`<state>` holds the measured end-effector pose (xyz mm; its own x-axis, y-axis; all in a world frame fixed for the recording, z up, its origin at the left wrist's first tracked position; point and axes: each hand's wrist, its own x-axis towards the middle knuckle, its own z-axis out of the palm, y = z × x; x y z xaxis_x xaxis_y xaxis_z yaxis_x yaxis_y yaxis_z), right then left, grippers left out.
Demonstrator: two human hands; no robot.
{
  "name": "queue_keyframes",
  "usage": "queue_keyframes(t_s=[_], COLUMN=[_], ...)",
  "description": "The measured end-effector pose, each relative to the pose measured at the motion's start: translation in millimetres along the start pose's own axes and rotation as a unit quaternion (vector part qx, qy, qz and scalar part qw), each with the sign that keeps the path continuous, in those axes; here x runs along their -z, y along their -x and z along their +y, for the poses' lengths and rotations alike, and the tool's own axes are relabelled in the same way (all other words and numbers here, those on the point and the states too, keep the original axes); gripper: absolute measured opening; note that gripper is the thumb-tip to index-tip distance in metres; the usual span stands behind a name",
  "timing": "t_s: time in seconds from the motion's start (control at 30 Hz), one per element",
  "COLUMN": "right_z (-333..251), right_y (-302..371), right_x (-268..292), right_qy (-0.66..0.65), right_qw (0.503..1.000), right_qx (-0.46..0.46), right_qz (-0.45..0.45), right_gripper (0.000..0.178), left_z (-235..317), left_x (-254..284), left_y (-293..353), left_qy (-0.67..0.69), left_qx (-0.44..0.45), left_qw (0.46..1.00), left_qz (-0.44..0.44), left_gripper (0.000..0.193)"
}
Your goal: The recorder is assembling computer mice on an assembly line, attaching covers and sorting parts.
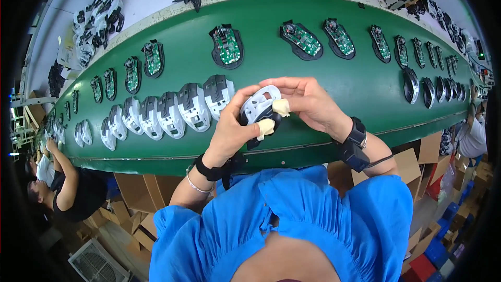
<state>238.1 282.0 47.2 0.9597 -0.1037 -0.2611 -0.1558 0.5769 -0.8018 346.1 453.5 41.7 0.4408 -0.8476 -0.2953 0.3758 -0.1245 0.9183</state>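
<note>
Over the near edge of the green work surface [365, 91], the left hand [229, 131] and right hand [315, 105], fingers curled partly closed, both gripped a white-and-black mouse-shaped shell [254, 105]. Similar shells [168, 117] lay on the surface's left part; green circuit boards [227, 47] lined its far side.

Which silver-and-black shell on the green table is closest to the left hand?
The shell at the right end of the left-side row: it lies just beyond the left hand, while the other shells there sit farther left.

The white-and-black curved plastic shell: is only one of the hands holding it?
No, the left hand and right hand both hold the shell.
</note>
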Motion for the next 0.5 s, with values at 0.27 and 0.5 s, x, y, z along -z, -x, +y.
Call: queue_keyframes(t_s=[0.27, 0.5], right_z=[-12, -12], right_y=[-9, -9], right_x=[1, 14], right_qy=[0.113, 0.466], right_qw=[0.993, 0.881], right_qx=[-0.003, 0.087], right_qz=[0.032, -0.003], right_gripper=[0.055, 0.053], left_z=[6, 5], left_x=[6, 7], left_y=[-9, -24], left_qy=[-0.269, -0.292], left_qx=[0.013, -0.015], left_qw=[0.960, 0.950], left_qz=[-0.079, -0.105], left_gripper=[0.073, 0.059])
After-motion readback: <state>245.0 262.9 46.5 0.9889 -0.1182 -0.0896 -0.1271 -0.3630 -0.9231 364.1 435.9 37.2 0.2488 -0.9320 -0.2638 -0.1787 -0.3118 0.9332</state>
